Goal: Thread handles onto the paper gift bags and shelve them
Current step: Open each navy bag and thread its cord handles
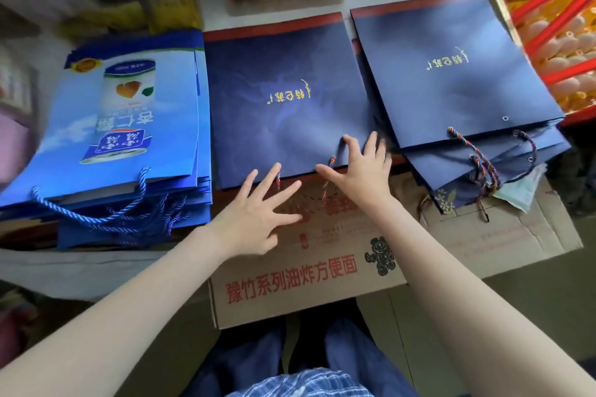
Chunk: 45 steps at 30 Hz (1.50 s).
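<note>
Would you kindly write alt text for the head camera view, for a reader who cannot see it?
Both hands, the left hand and right hand, reach with spread fingers to the near edge of a flat navy gift bag, where its multicoloured cord handle hangs over a cardboard box. A light blue bag stack lies left, another navy bag stack right.

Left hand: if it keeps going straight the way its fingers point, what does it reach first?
Most likely the near edge of the middle navy bag, by its multicoloured cord handle. The left hand has its fingers spread, already about there; height above the bag is unclear.
</note>
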### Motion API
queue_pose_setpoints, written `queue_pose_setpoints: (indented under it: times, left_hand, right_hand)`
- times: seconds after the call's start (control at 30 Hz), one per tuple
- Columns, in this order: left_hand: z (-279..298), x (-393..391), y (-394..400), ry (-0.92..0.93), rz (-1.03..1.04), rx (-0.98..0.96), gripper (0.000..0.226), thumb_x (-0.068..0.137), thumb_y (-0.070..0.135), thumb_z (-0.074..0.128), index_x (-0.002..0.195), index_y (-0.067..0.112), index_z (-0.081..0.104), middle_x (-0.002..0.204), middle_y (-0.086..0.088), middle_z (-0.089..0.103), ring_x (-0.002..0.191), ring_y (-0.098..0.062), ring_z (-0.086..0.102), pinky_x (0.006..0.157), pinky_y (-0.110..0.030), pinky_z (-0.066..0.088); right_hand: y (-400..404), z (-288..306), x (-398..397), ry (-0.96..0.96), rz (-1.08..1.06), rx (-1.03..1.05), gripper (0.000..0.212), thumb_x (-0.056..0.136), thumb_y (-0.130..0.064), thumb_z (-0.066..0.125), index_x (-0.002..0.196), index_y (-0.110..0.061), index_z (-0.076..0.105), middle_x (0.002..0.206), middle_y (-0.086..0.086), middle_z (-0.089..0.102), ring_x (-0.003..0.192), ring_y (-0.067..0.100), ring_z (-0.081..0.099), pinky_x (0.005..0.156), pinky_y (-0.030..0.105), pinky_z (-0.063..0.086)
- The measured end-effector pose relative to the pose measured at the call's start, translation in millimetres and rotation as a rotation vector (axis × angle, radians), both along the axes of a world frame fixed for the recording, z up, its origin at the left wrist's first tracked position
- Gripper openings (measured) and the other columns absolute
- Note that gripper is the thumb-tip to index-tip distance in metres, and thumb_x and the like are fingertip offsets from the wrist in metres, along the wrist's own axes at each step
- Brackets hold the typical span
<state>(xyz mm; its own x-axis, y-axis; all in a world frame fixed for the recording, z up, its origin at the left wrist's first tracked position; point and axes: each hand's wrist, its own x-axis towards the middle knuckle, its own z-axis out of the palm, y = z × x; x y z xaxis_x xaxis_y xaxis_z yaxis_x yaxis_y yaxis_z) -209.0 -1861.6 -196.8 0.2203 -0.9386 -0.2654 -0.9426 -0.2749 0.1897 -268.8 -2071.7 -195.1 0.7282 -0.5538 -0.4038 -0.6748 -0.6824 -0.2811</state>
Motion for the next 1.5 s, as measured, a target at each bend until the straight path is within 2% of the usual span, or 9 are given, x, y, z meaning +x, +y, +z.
queue_pose_setpoints:
  times: [0.07,0.17,0.33,0.63,0.8,1.03,1.23,1.37,1.5]
  left_hand:
    - [7,5,0,0.167,0.12,-0.139,0.05,0.071,0.032,0.039,0.112,0.031,0.068,0.143,-0.008,0.044,0.13,-0.04,0.041,0.101,-0.059,0.036]
    - [19,13,-19,0.394,0.714,-0.393,0.039,0.083,0.024,0.046,0.117,0.019,0.064,0.144,-0.006,0.04,0.126,-0.027,0.044,0.106,-0.038,0.033]
    - [14,22,-49,0.354,1.11,-0.01,0.055,0.092,0.04,0.052,0.142,0.026,0.034,0.157,-0.013,0.004,0.144,-0.03,-0.001,0.115,-0.045,0.008]
    - [6,11,-52,0.248,1.036,-0.064,0.05,0.096,0.027,0.048,0.142,0.021,0.032,0.156,-0.014,0.005,0.143,-0.034,-0.001,0.113,-0.052,0.006]
    - [32,3,-76,0.233,0.812,-0.231,0.043,0.092,0.009,0.048,0.135,0.011,0.042,0.152,-0.015,0.021,0.137,-0.031,0.024,0.109,-0.038,0.02]
    - [52,-29,-166,0.287,0.678,-0.308,0.044,0.088,0.003,0.046,0.132,0.007,0.044,0.146,-0.01,0.032,0.13,-0.027,0.035,0.106,-0.035,0.025]
    - [41,-82,-245,0.299,0.774,-0.34,0.041,0.084,0.002,0.05,0.124,0.006,0.052,0.131,-0.013,0.047,0.12,-0.031,0.044,0.101,-0.039,0.035]
    - [49,-102,-270,0.09,0.653,-0.267,0.047,0.085,0.019,0.062,0.13,0.017,0.049,0.138,-0.006,0.041,0.121,-0.029,0.039,0.095,-0.041,0.035]
    - [57,-94,-281,-0.087,0.498,-0.214,0.048,0.076,0.024,0.073,0.12,0.013,0.056,0.12,-0.01,0.052,0.104,-0.033,0.05,0.082,-0.042,0.039]
  right_hand:
    - [-2,-2,-6,0.019,0.069,-0.021,0.09,0.075,-0.059,0.065,0.145,-0.026,0.02,0.155,0.022,-0.006,0.143,0.036,-0.006,0.114,0.046,0.003]
    - [-10,-5,-20,-0.042,0.108,0.002,0.091,0.076,-0.049,0.07,0.148,-0.031,0.016,0.157,0.016,-0.009,0.144,0.03,-0.009,0.115,0.046,0.006]
    - [-7,-1,-10,-0.104,-0.045,0.13,0.075,0.082,-0.06,0.056,0.144,-0.025,0.032,0.157,0.016,0.0,0.145,0.028,-0.003,0.115,0.045,0.002]
    - [0,-6,-10,-0.135,-0.035,0.033,0.064,0.088,-0.053,0.053,0.139,-0.018,0.036,0.156,0.019,0.005,0.145,0.031,0.002,0.114,0.04,0.008]
    - [-30,27,-33,-0.317,-0.142,0.178,0.043,0.092,-0.035,0.056,0.125,-0.008,0.052,0.135,0.011,0.046,0.123,0.027,0.044,0.097,0.027,0.033]
    - [-121,38,-94,-0.522,-0.349,0.005,0.025,0.087,-0.012,0.058,0.11,-0.002,0.062,0.118,0.017,0.056,0.111,0.032,0.051,0.093,0.026,0.032]
    - [-187,19,-119,-0.223,-0.079,-0.116,0.026,0.089,-0.03,0.058,0.108,-0.013,0.063,0.115,0.009,0.055,0.114,0.03,0.043,0.089,0.037,0.033]
    - [-193,43,-131,-0.535,0.044,0.363,0.005,0.087,-0.012,0.062,0.085,-0.009,0.065,0.075,0.006,0.061,0.067,0.012,0.056,0.067,0.024,0.037]
    - [-200,70,-154,-0.531,0.067,0.675,0.012,0.09,-0.01,0.059,0.084,-0.006,0.068,0.059,-0.003,0.057,0.042,0.003,0.047,0.051,0.015,0.038]
